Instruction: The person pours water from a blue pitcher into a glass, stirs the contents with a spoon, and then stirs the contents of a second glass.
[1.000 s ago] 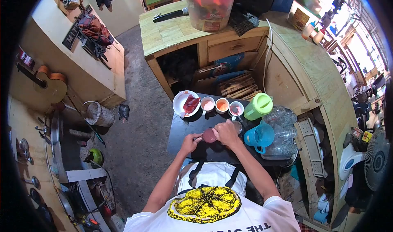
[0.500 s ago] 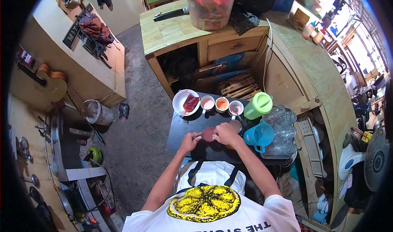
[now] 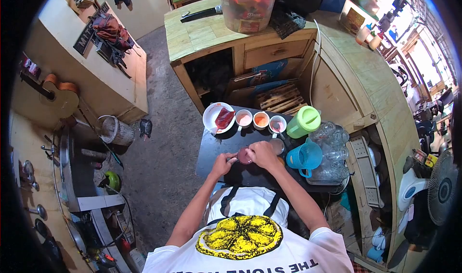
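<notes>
A cup of dark pink liquid (image 3: 244, 156) is at the middle of the dark small table (image 3: 208, 150). My left hand (image 3: 224, 165) has its fingers closed at the cup's left side. My right hand (image 3: 263, 154) is closed over the cup's right edge, and whatever its fingers hold is hidden. Just beyond that hand stands a glass (image 3: 277, 146). Along the far edge are a white bowl (image 3: 208, 119) with a dark red packet (image 3: 224, 119) and three white mugs (image 3: 244, 119) with pale pink, orange and pinkish contents.
On the right stand a lime-green lidded pitcher (image 3: 304, 122) and a blue jug (image 3: 304, 156), beside a tray of several clear glass jars (image 3: 333, 150). A wooden counter (image 3: 202, 37) curves behind the table. A pink-lidded tub (image 3: 247, 10) rests on it.
My right hand has shifted slightly up and left over the cup. My left hand stays at the cup's side.
</notes>
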`<state>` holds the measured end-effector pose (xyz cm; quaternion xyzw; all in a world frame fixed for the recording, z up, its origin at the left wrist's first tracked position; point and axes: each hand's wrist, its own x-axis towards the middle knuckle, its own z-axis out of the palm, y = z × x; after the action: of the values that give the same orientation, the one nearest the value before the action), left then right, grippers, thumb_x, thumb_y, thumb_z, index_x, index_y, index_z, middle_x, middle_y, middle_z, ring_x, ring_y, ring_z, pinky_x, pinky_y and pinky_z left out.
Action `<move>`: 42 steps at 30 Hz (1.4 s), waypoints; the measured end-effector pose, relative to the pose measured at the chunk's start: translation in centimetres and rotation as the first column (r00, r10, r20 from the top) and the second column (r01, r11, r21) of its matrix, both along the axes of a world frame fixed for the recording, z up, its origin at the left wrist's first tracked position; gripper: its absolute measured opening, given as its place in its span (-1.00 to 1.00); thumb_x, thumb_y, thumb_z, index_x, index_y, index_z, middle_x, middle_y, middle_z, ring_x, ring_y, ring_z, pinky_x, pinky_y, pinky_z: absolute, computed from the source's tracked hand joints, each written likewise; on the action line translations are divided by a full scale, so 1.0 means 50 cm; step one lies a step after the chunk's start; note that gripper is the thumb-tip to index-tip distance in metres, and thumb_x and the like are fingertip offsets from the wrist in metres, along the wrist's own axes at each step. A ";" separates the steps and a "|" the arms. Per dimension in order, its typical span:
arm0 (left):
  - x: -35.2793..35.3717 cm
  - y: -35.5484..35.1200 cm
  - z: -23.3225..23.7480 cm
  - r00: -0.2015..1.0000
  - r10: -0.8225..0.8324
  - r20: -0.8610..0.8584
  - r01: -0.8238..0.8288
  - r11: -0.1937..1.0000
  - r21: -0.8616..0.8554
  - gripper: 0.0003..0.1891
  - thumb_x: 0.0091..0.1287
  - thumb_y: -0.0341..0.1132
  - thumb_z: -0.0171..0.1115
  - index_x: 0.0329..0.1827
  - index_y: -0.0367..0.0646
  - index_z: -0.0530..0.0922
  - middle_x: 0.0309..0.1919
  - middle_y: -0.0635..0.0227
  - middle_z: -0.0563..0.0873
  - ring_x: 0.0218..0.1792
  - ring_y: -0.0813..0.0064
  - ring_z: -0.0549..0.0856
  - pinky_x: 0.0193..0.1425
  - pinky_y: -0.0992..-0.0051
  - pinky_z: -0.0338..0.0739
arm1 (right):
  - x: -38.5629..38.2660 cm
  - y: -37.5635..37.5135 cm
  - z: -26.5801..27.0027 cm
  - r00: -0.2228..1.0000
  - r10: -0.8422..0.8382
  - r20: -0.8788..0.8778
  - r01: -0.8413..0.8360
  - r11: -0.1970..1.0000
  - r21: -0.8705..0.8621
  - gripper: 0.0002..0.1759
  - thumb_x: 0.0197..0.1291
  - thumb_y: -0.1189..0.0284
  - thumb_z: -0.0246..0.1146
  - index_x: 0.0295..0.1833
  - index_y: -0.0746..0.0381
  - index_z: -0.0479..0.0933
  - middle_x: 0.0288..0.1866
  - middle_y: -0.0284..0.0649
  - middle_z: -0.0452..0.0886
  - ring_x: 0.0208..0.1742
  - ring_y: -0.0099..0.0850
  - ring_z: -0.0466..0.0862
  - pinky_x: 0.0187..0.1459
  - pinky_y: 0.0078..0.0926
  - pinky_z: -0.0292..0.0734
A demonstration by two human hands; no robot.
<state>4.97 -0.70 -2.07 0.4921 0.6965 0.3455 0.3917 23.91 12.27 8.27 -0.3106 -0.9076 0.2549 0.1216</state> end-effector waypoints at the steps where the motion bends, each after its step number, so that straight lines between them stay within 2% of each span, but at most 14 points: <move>1: 0.000 -0.002 -0.004 1.000 0.001 -0.007 -0.001 1.000 0.001 -0.70 0.39 -0.32 0.34 0.15 -0.12 0.74 -0.08 0.01 0.81 -0.02 0.03 0.80 0.10 0.24 0.61 | -0.001 0.005 -0.003 1.000 -0.014 0.008 0.013 0.998 0.055 -0.73 0.14 0.29 0.39 -0.41 0.29 0.71 -0.40 0.07 0.72 -0.31 0.06 0.74 -0.16 0.03 0.62; 5: -0.003 -0.001 -0.007 1.000 0.000 -0.001 0.000 0.999 -0.032 -0.70 0.38 -0.34 0.34 0.14 -0.12 0.74 -0.09 0.00 0.81 -0.04 0.03 0.80 0.07 0.23 0.61 | 0.002 0.019 -0.012 0.968 0.002 0.252 -0.020 0.997 0.069 -0.74 0.13 0.29 0.40 -0.40 0.29 0.71 -0.37 0.06 0.73 -0.29 0.05 0.75 -0.17 0.03 0.63; 8: 0.000 0.003 -0.002 1.000 -0.003 0.009 0.004 0.999 -0.045 -0.70 0.37 -0.34 0.35 0.14 -0.14 0.74 -0.10 0.00 0.81 -0.05 0.03 0.80 0.07 0.23 0.61 | 0.010 0.018 0.002 0.962 0.205 0.183 -0.192 0.978 -0.084 -0.74 0.13 0.28 0.39 -0.43 0.27 0.71 -0.40 0.04 0.73 -0.31 0.01 0.76 -0.22 0.01 0.63; 11: -0.002 0.001 -0.009 1.000 0.001 0.024 -0.001 1.000 -0.002 -0.70 0.37 -0.34 0.35 0.14 -0.15 0.74 -0.09 0.00 0.81 -0.03 0.04 0.80 0.08 0.23 0.61 | -0.002 0.018 -0.018 0.993 0.104 0.054 -0.106 0.994 0.037 -0.75 0.13 0.30 0.39 -0.42 0.28 0.70 -0.41 0.04 0.72 -0.29 0.03 0.76 -0.21 0.01 0.64; 14: -0.003 -0.001 -0.018 1.000 0.001 0.018 -0.001 1.000 0.010 -0.70 0.37 -0.35 0.34 0.14 -0.15 0.74 -0.08 0.00 0.81 -0.02 0.05 0.80 0.10 0.23 0.61 | 0.001 0.023 -0.008 0.993 0.083 0.088 -0.098 0.978 0.182 -0.75 0.14 0.31 0.36 -0.39 0.30 0.71 -0.39 0.06 0.73 -0.26 0.06 0.76 -0.20 0.00 0.66; 17: -0.001 -0.001 -0.010 1.000 0.003 0.020 -0.003 1.000 0.009 -0.70 0.38 -0.35 0.34 0.14 -0.15 0.74 -0.06 0.00 0.81 -0.01 0.06 0.80 0.11 0.23 0.61 | 0.009 0.011 0.006 0.951 0.133 0.278 -0.160 0.984 0.076 -0.76 0.18 0.31 0.36 -0.39 0.28 0.72 -0.41 0.05 0.71 -0.29 0.05 0.73 -0.16 0.00 0.60; 20: 0.000 0.001 -0.002 1.000 0.005 0.016 -0.005 1.000 -0.002 -0.71 0.38 -0.36 0.34 0.14 -0.16 0.74 -0.05 0.01 0.81 -0.01 0.06 0.80 0.12 0.24 0.61 | 0.008 0.002 -0.002 0.975 0.167 0.149 -0.162 0.986 -0.043 -0.75 0.17 0.31 0.37 -0.43 0.28 0.71 -0.42 0.01 0.73 -0.30 0.01 0.74 -0.17 -0.01 0.59; 23: -0.004 0.000 -0.010 1.000 -0.009 0.019 0.009 1.000 0.000 -0.71 0.38 -0.36 0.34 0.14 -0.15 0.75 -0.05 0.01 0.81 -0.01 0.06 0.80 0.12 0.23 0.61 | -0.002 0.007 0.001 0.999 0.049 0.023 -0.052 0.992 0.111 -0.76 0.16 0.32 0.37 -0.42 0.28 0.72 -0.41 0.04 0.72 -0.28 0.03 0.75 -0.16 0.02 0.61; 26: -0.001 0.001 0.006 1.000 -0.002 0.026 0.003 1.000 -0.019 -0.71 0.38 -0.36 0.34 0.13 -0.14 0.75 -0.05 0.01 0.81 -0.01 0.06 0.80 0.12 0.23 0.61 | 0.005 0.013 0.000 0.985 0.009 0.173 -0.036 0.987 0.158 -0.78 0.17 0.34 0.36 -0.40 0.27 0.73 -0.40 0.06 0.71 -0.29 0.06 0.74 -0.18 0.00 0.62; 29: 0.001 0.004 0.019 1.000 -0.010 0.017 0.010 1.000 -0.026 -0.72 0.38 -0.36 0.34 0.13 -0.14 0.75 -0.05 0.01 0.81 -0.01 0.06 0.80 0.12 0.23 0.61 | 0.014 0.011 0.012 0.972 0.100 0.213 -0.087 0.994 -0.073 -0.75 0.16 0.33 0.33 -0.43 0.30 0.70 -0.42 0.06 0.72 -0.31 0.03 0.75 -0.18 0.00 0.60; 32: 0.000 0.002 0.000 1.000 -0.015 0.008 0.015 1.000 -0.015 -0.72 0.39 -0.37 0.33 0.13 -0.18 0.74 -0.03 0.01 0.81 0.00 0.10 0.80 0.13 0.25 0.61 | 0.007 0.013 -0.003 0.997 0.039 0.068 -0.037 0.999 -0.032 -0.73 0.21 0.32 0.32 -0.41 0.28 0.72 -0.41 0.03 0.73 -0.30 0.03 0.75 -0.16 0.01 0.62; 35: -0.003 0.001 0.005 1.000 -0.013 0.015 0.014 1.000 -0.023 -0.72 0.39 -0.38 0.31 0.13 -0.21 0.74 -0.01 0.01 0.81 0.01 0.14 0.80 0.15 0.27 0.60 | 0.009 0.020 0.008 0.991 -0.012 0.134 -0.004 0.993 0.120 -0.74 0.21 0.32 0.30 -0.39 0.28 0.73 -0.38 0.07 0.73 -0.26 0.05 0.76 -0.12 0.05 0.64; 38: 0.001 0.000 0.005 1.000 -0.006 0.020 0.007 0.999 -0.048 -0.71 0.39 -0.33 0.33 0.14 -0.13 0.75 -0.01 0.02 0.81 0.03 0.05 0.80 0.16 0.24 0.61 | 0.008 0.010 0.009 0.966 -0.001 0.257 -0.019 0.997 0.072 -0.74 0.20 0.32 0.31 -0.40 0.27 0.73 -0.41 0.06 0.72 -0.30 0.05 0.75 -0.15 0.04 0.64; 42: -0.002 0.003 -0.001 1.000 -0.013 0.015 0.013 1.000 -0.028 -0.70 0.39 -0.33 0.33 0.14 -0.13 0.75 -0.03 0.02 0.81 0.03 0.05 0.79 0.16 0.24 0.61 | 0.003 0.000 -0.004 0.993 0.041 0.109 -0.044 0.999 0.028 -0.74 0.17 0.32 0.33 -0.43 0.28 0.71 -0.46 0.06 0.70 -0.32 0.06 0.75 -0.16 0.04 0.64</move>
<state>4.85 -0.57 -2.10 0.4884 0.6952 0.3367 0.4060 24.05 12.25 8.05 -0.3027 -0.9231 0.2262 0.0714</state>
